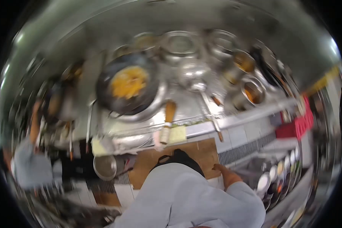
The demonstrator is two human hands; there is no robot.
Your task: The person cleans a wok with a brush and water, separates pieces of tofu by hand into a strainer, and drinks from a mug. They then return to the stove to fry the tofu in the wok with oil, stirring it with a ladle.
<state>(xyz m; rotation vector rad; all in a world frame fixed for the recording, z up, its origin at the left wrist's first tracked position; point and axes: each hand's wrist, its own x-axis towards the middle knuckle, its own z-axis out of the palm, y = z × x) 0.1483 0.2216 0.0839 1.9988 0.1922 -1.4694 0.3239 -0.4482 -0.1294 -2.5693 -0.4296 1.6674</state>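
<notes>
My right hand [218, 168] hangs low beside my body, over the edge of a brown board on the floor. Its fingers are small and smeared, and I see no object in it. My left hand is out of view. Ahead on the stove, a dark wok [109, 81] holds orange-yellow food [129, 81]. To the wok's right lies a brush-like tool [167, 123] with a bound whitish handle, on the counter's front edge. A perforated skimmer [193, 72] and a long-handled ladle [207, 102] rest farther right. Both hands are apart from these things.
Metal pots [250, 91] with orange contents stand at the back right. Below the counter front is a round metal pot [105, 167]. A co-worker's sleeve [32, 163] shows at the left. Containers [271, 176] line the right side, near a pink-red crate [296, 129].
</notes>
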